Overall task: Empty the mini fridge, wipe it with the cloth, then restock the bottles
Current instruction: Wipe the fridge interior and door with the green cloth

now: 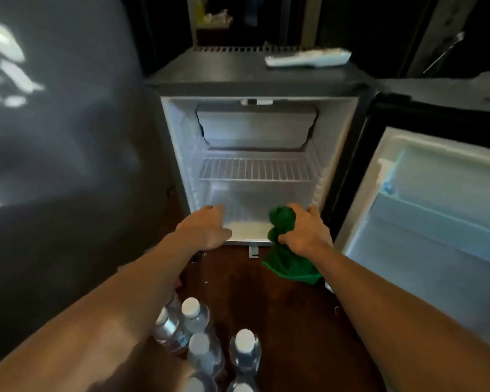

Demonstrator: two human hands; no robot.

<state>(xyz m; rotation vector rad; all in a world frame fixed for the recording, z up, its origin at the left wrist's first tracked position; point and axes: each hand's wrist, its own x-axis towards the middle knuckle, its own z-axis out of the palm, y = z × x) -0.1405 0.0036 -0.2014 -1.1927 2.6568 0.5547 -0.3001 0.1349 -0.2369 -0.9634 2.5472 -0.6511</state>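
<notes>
Dark wooden floor point(289, 321) fronts the emptied mini fridge point(255, 80) at frame centre, right hand point(306, 233) clamped on the green cloth point(283, 222) at its sill, left hand point(207, 227) open beside it; bottles point(245, 346) at lower centre could topple under a withdrawing forearm.

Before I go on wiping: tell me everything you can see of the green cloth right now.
The green cloth is plain, soft fabric, crumpled rather than folded. The right hand grips it around its middle, at the lower right of the open mini fridge, near the front lip. A bunched end sticks up past the fingers, and the rest hangs loose below the hand, with the dark brown floor behind it. Whether it touches the fridge or the floor cannot be told.
</notes>
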